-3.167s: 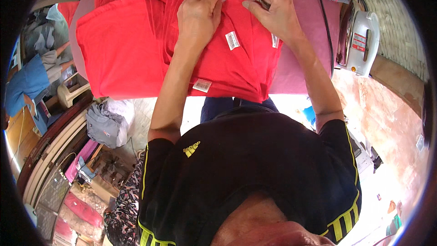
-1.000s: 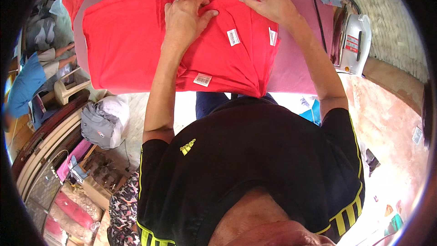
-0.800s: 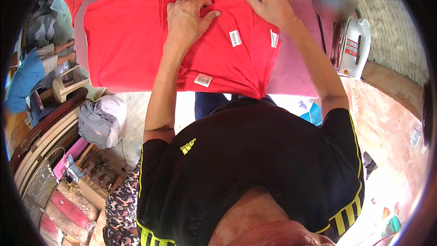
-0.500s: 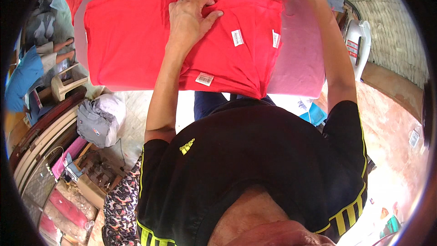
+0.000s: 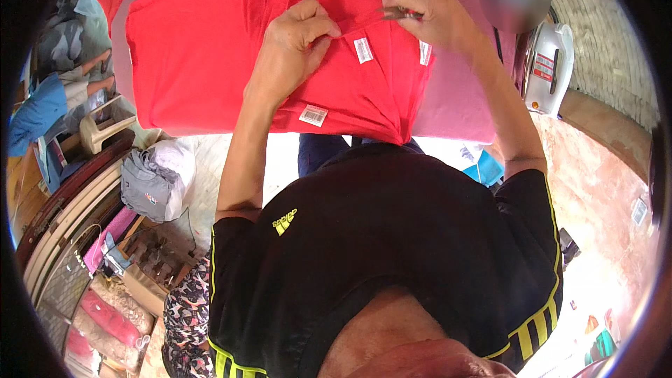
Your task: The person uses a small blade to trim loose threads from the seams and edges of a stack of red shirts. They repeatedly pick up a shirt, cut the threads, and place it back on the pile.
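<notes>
Red cloth (image 5: pixel 196 56), lying in layers, covers most of the pink-topped table (image 5: pixel 462 105). A pinched-up bit of it sits between the thumb and fingers of my left hand (image 5: pixel 294 42). Small dark thread snips (image 5: pixel 394 12) are held in my right hand (image 5: pixel 441 17), their tips pointing left toward the raised cloth. Whether the blades touch it I cannot tell. White labels show on the cloth: one label (image 5: pixel 363 50) just below the pinch, another label (image 5: pixel 425 52) under my right hand, and a third label (image 5: pixel 313 115) by the near edge.
A white plastic jug (image 5: pixel 548 70) with a handle stands right of the table. At left are a beige stool (image 5: pixel 105 126), a grey bag (image 5: pixel 147 185) and a person in blue (image 5: pixel 42 108). Patterned fabric (image 5: pixel 185 322) is at lower left.
My right hand has come in from the far right edge to the cloth, now showing snips. My left hand has gone from lying on the cloth to pinching and lifting it.
</notes>
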Motion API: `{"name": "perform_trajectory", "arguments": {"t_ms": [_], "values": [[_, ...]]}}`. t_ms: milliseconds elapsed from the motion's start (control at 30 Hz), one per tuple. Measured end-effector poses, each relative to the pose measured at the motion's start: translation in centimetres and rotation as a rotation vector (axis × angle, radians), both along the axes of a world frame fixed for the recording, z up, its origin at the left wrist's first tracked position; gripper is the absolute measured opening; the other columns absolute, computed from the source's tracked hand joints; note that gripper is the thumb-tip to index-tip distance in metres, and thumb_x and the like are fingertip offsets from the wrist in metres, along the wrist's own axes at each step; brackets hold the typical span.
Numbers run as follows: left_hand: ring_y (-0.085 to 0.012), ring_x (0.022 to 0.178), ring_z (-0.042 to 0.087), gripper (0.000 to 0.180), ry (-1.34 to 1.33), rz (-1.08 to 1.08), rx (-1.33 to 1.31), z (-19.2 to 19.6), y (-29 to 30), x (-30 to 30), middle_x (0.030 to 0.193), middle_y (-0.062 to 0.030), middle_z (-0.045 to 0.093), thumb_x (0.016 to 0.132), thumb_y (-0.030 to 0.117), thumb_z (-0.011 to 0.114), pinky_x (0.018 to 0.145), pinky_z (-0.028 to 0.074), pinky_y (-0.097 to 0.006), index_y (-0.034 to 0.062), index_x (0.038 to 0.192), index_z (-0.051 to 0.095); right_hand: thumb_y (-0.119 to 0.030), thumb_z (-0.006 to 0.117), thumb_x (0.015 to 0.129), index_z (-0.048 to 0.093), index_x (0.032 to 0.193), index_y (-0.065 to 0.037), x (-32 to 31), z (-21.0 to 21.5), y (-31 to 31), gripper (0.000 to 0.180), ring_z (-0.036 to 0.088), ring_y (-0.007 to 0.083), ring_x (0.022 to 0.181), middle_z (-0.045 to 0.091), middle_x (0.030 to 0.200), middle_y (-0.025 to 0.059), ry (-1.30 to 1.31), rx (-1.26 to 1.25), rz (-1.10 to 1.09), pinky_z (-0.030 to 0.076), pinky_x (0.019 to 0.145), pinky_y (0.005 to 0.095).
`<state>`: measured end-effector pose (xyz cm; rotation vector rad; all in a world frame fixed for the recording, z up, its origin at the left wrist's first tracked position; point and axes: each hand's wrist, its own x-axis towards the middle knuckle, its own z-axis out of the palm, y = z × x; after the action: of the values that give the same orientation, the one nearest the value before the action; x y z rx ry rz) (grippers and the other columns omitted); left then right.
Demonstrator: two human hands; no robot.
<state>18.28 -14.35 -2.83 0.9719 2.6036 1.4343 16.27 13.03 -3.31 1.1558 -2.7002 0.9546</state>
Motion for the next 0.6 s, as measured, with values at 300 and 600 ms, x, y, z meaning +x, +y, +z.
{"name": "perform_trajectory", "arguments": {"t_ms": [300,600], "values": [[-0.0216,0.073,0.064,0.012,-0.016,0.045,0.062,-1.6,0.1,1.8,0.087,-0.0101,0.063,0.079,-0.002,0.076,0.062,0.052,-0.031,-0.0033,0.090,0.069,0.005,0.070,0.080,0.064,0.100,0.001,3.0,-1.9,-0.1,0.021,0.064,0.0228,0.079,0.065,0.097,0.0104,-0.001,-0.117,-0.117,0.053,0.071,0.0301],[-0.0185,0.073,0.067,0.020,-0.078,0.129,0.059,-2.4,2.4,2.1,0.086,-0.0088,0.069,0.079,0.004,0.079,0.064,0.054,-0.031,0.0030,0.097,0.072,0.003,0.071,0.086,0.065,0.103,0.001,4.8,-2.3,-1.6,0.018,0.070,0.0125,0.084,0.072,0.094,0.0078,-0.184,-0.237,-0.349,0.054,0.072,0.0259]]}}
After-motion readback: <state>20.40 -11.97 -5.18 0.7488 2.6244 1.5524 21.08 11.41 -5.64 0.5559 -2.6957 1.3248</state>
